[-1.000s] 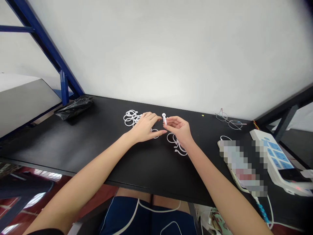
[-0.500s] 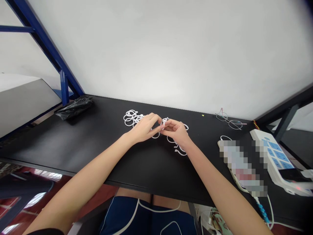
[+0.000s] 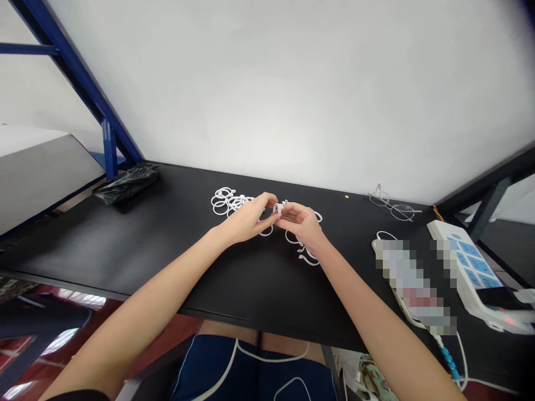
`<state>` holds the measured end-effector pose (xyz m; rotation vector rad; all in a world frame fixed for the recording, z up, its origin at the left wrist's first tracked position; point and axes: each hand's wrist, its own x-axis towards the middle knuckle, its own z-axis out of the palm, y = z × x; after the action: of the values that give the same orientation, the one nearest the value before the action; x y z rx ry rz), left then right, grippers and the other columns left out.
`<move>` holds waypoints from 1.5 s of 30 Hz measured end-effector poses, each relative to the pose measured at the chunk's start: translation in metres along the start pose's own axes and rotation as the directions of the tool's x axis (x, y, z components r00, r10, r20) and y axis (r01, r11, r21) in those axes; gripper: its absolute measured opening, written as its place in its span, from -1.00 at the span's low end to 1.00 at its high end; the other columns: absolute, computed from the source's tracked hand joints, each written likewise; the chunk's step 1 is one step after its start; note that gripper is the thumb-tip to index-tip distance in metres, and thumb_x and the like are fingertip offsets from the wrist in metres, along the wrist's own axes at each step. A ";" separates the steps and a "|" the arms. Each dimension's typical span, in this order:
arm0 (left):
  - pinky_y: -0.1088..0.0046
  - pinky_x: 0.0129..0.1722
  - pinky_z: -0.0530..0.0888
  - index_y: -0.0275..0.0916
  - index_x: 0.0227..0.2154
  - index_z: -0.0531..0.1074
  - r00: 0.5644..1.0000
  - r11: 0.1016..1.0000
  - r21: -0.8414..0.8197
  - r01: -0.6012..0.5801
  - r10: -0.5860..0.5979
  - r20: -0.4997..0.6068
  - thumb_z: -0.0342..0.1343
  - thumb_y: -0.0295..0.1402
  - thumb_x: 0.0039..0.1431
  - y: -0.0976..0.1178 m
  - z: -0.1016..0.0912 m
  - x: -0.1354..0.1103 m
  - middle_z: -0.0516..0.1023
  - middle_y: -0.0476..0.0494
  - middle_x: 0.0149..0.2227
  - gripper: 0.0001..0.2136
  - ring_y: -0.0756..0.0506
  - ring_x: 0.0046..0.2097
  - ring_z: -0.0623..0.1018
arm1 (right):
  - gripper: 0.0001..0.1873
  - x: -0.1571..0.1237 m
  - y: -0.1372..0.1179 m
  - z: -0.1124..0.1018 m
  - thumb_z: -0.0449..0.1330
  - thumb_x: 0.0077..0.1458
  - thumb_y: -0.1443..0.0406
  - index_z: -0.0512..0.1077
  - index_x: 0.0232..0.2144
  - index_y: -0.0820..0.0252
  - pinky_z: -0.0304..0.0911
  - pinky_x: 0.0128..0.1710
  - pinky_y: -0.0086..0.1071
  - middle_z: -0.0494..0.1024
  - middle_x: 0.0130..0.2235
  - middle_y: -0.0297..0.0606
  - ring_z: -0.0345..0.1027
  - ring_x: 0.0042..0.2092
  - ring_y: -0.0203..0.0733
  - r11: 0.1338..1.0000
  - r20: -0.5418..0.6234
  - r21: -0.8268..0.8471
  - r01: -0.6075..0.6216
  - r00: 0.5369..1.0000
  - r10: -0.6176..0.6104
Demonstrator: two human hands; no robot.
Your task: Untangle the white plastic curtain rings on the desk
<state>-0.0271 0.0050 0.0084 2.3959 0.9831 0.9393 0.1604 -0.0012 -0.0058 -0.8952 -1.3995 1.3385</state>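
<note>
Above the black tabletop, my left hand (image 3: 248, 219) and my right hand (image 3: 304, 225) meet fingertip to fingertip. Between them is a small white piece with a curved, ring-like part (image 3: 279, 208), pinched by the thumbs and fingers of both hands. Its exact kind is too small to make out. A cluster of similar thin white loops with small knobs (image 3: 221, 206) lies just left of my left hand, partly covered by it. More white loops (image 3: 309, 258) lie under and around my right hand, which hides some of them.
On the right lie a pair of glasses (image 3: 402, 212), a phone with a blurred screen (image 3: 412, 284) on a cable, and a white power strip (image 3: 474, 262). A crumpled black plastic bag (image 3: 127, 184) sits at the far left, near a blue metal frame (image 3: 109, 147). A pale wall rises behind the table.
My left hand's fingers have lifted and drawn back slightly from the small white piece, which has turned a little. The loops on the table stay where they were.
</note>
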 end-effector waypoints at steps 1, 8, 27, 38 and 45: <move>0.24 -0.05 0.48 -0.22 -0.03 0.22 1.000 1.000 -0.008 0.002 -0.002 0.002 -0.02 -0.20 0.32 0.000 0.000 0.000 0.48 -0.24 -0.08 -0.73 -0.16 -0.01 0.52 | -0.65 0.000 0.001 0.000 0.50 -0.31 0.23 0.50 -0.41 0.14 0.42 -0.04 -0.19 0.60 -0.34 -0.33 0.51 -0.25 -0.20 1.000 0.000 0.011 0.000 1.000 0.000; 0.35 -0.09 0.50 -0.22 -0.02 0.31 0.997 0.995 -0.059 -0.076 0.075 -0.013 -0.02 -0.30 0.33 0.001 0.000 0.002 0.42 -0.21 -0.06 -0.78 -0.07 -0.12 0.57 | -0.66 -0.001 -0.001 0.000 0.48 -0.25 0.21 0.49 -0.39 0.15 0.42 -0.04 -0.18 0.61 -0.33 -0.32 0.52 -0.22 -0.18 0.999 -0.025 0.030 -0.011 1.000 0.012; 0.26 -0.06 0.57 -0.22 -0.01 0.38 0.993 0.870 -0.483 0.099 -0.117 -0.006 0.21 -0.29 0.14 0.001 0.000 0.006 0.44 -0.25 0.00 -0.64 -0.11 -0.08 0.57 | -0.52 -0.003 -0.008 0.004 0.46 -0.21 0.18 0.46 -0.20 0.11 0.44 -0.10 -0.22 0.59 -0.15 -0.21 0.50 -0.19 -0.17 0.996 -0.145 -0.072 0.052 0.987 -0.062; 0.20 -0.01 0.54 -0.23 -0.07 0.39 0.996 0.856 -0.511 0.079 -0.093 -0.002 0.28 -0.31 0.07 -0.009 0.004 0.006 0.50 -0.23 -0.06 -0.64 -0.12 -0.11 0.61 | -0.59 -0.005 -0.012 0.006 0.45 -0.18 0.15 0.50 -0.24 0.10 0.44 -0.07 -0.20 0.61 -0.16 -0.24 0.52 -0.18 -0.15 0.999 -0.121 -0.041 -0.004 0.993 -0.001; 0.22 -0.03 0.55 -0.26 -0.13 0.41 0.995 0.839 -0.539 0.076 -0.098 -0.013 0.31 -0.27 0.04 -0.009 0.003 0.006 0.51 -0.18 -0.13 -0.65 -0.11 -0.16 0.61 | -0.60 -0.006 -0.013 0.007 0.43 -0.14 0.17 0.52 -0.20 0.09 0.42 0.00 -0.16 0.63 -0.16 -0.24 0.52 -0.10 -0.10 1.000 -0.088 0.001 -0.026 0.996 0.026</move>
<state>-0.0259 0.0154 0.0036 1.8493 0.7091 1.0655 0.1572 -0.0108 0.0067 -0.9643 -1.3246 1.3022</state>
